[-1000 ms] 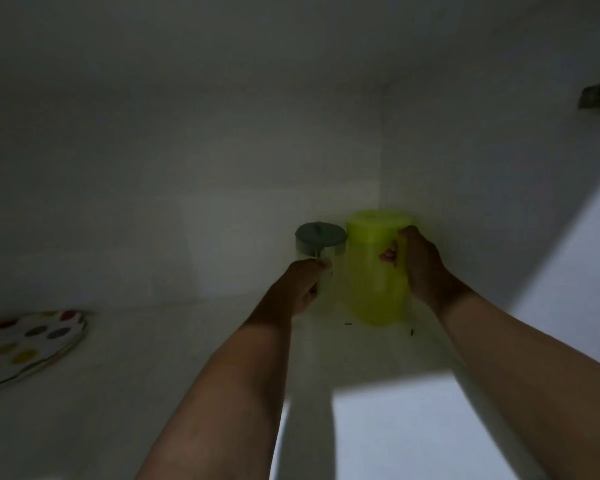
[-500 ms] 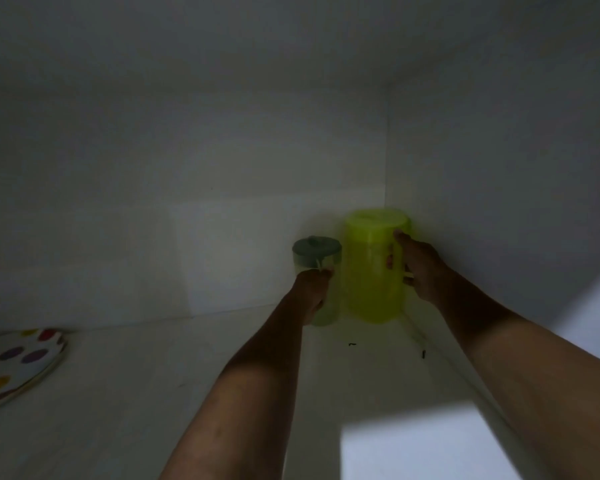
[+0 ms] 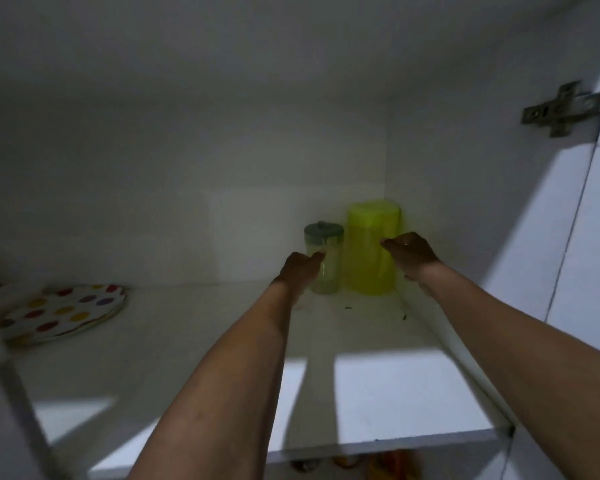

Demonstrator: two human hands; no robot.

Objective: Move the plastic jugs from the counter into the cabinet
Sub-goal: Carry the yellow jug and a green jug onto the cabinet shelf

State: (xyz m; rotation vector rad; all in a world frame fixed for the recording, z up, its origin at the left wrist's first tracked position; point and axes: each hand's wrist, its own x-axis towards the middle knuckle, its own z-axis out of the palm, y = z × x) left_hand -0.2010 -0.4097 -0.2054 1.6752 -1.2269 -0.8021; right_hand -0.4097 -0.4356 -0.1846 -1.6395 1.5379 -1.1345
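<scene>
Two plastic jugs stand upright side by side in the back right corner of the cabinet shelf (image 3: 187,348). The tall yellow-green jug (image 3: 369,258) is next to the side wall. The small clear jug (image 3: 326,261) with a grey-green lid is on its left. My left hand (image 3: 300,270) is curled at the small jug's handle side, with its fingers against it. My right hand (image 3: 411,254) hovers just in front of the yellow jug's right side with loosely bent fingers and holds nothing. That jug's handle is hidden behind my right hand.
A white plate with coloured dots (image 3: 59,313) lies at the shelf's left end. A metal door hinge (image 3: 561,110) is fixed to the right wall, beside the open door (image 3: 589,254). Small dark specks lie on the shelf in front of the jugs.
My right hand has come off the yellow jug's handle and drawn back a little. My view has pulled back, so the shelf's front edge and the hinge show. Both jugs stay in place.
</scene>
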